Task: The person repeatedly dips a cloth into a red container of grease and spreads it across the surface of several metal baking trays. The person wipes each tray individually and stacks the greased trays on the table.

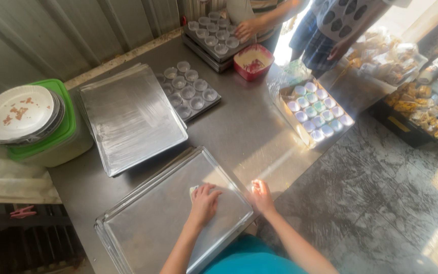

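The person's left hand point(205, 202) lay flat w/ fingers spread, pressing a small pale cloth or paper point(194, 191) onto the near baking tray point(153, 223). It looked like wiping or greasing, prob. just begun: the cloth sat at the tray's far corner & most of the tray looked untouched. The right hand point(261, 195) held the tray's right edge, fingers curled; couldn't tell if it pinched anything.

A stack of trays point(128, 116) lay just behind, maybe still to do. Beside it sat a muffin pan point(188, 90) w/ empty cups. Farther off were a box of pastel cups point(318, 109) & a red bowl point(253, 62). Another person's hand point(247, 28) reached over a second muffin pan point(214, 33). A green tub w/ plates on top point(41, 124) stood at the left. Nothing blocked the near tray.
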